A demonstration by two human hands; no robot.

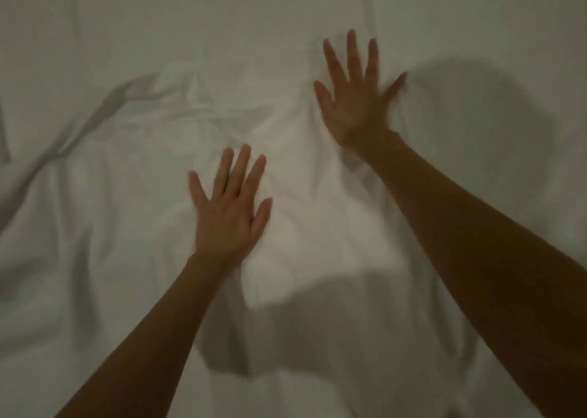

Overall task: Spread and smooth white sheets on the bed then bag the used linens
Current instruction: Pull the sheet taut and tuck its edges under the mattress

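the white sheet (95,258) fills the whole view, lying across the bed with a long raised fold (79,125) running up its left part and a bunch of creases just ahead of the hands. the right hand (355,106) is reached further out and the left hand (227,217) is nearer, both flat on the cloth with fingers spread wide and gripping nothing. the risk, as i judge it, is that pressing forward drives slack into those creases and heaps them higher, or drags the sheet crooked if one palm pushes harder.
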